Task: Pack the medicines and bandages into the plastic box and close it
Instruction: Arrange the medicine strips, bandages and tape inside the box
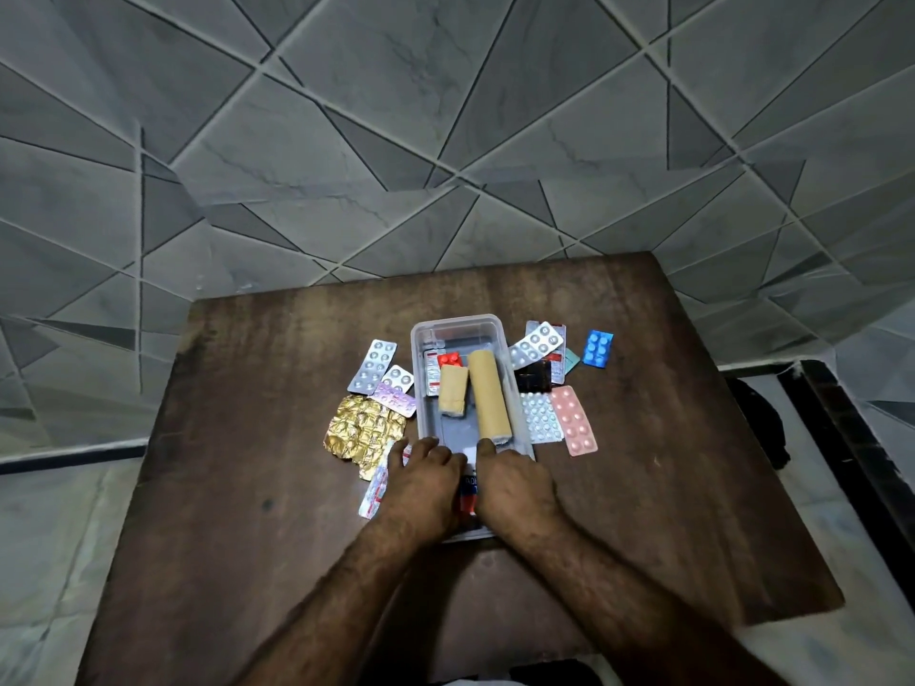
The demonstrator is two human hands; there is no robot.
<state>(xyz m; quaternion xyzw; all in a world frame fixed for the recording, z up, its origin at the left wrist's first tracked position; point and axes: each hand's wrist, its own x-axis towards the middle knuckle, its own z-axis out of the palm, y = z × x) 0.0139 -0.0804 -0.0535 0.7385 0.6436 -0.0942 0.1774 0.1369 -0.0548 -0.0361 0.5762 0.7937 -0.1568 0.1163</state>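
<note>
A clear plastic box (458, 320) stands open in the middle of the brown table (247, 438). Inside it lie a long tan bandage roll (487, 398), a shorter tan roll (453, 396) and a red blister pack (449, 359). My left hand (421, 487) and my right hand (515, 487) are side by side, palms down, at the box's near end. Both hands have their fingers curled over a white, blue and red carton (468, 485), which they mostly hide. No lid is visible.
Left of the box lie a silver strip (372, 366), a purple strip (394, 396), a crumpled gold foil (364, 430) and a red-printed strip (375, 492). Right of it are a silver blister (534, 344), a dark strip (533, 376), white (538, 417), pink (573, 420) and blue (597, 348) packs.
</note>
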